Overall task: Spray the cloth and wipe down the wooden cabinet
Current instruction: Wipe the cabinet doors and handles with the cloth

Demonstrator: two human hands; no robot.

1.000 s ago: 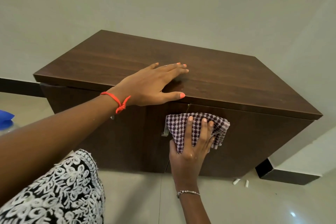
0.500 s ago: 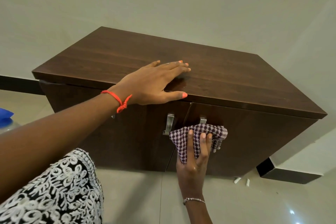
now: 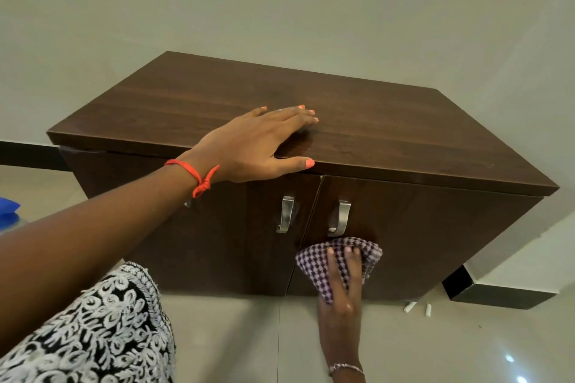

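A low dark wooden cabinet stands against the pale wall, with two doors and two metal handles. My left hand lies flat on the cabinet top at its front edge, fingers spread, thumb over the lip. My right hand presses a purple-and-white checked cloth against the lower part of the right door, just below its handle. No spray bottle is clearly visible.
A blue object pokes in at the left edge, on the floor. Two small white bits lie on the tiled floor by the cabinet's right foot. A dark skirting runs along the wall's base.
My right hand has slid the cloth down the right door, from over the handles to below them, uncovering both handles. My left hand has stayed on the top.
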